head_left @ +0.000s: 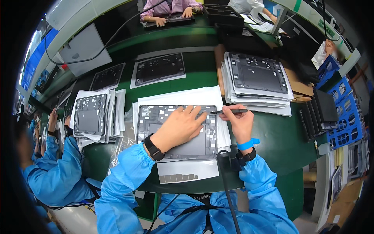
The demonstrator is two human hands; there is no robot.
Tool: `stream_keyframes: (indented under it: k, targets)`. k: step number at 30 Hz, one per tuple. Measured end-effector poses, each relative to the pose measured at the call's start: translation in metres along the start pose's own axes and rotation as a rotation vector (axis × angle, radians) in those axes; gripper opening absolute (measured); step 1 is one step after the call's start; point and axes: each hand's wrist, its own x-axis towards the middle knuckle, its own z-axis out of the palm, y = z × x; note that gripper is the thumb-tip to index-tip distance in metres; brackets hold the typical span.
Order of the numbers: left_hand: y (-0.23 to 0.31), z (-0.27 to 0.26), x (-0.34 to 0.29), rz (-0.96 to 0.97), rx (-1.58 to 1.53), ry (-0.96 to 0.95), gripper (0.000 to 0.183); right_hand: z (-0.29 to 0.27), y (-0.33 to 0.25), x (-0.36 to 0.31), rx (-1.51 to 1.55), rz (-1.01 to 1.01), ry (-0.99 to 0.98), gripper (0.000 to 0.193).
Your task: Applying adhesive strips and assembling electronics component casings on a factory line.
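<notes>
A dark grey tablet housing (183, 146), dotted with small white and light patches, lies on white paper sheets (194, 95) in front of me. My left hand (177, 128) rests on the housing with its fingers stretched out, holding nothing. My right hand (239, 121) is at the housing's right edge, closed on slim black tweezers (235, 111). The tweezers' tip points left and reaches the housing's upper right part, close to my left fingertips. Just below the housing lies a white sheet (206, 169) with a row of grey rectangular pieces.
Stacked housings with paper between them stand on the left (90, 117) and far right (257, 74). Another housing (159, 69) lies beyond the papers on the green table (272, 136). A blue rack (346, 117) stands at right. Co-workers sit at left and across. Black cables hang nearby.
</notes>
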Motion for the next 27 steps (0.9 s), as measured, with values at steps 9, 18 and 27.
stream_keyframes:
  k: [9,18,27]
  targets:
    - [-0.002,0.004,0.007,0.000,0.008,-0.014,0.039,0.000,0.001,0.001,-0.006,-0.011,0.029,0.015]
    - [-0.002,0.005,0.013,-0.003,0.015,-0.034,0.041,0.001,-0.001,0.001,-0.043,-0.021,0.024,0.015]
    - [-0.003,0.013,0.016,0.064,0.114,-0.051,0.041,0.001,0.000,0.000,-0.132,-0.037,0.032,0.017]
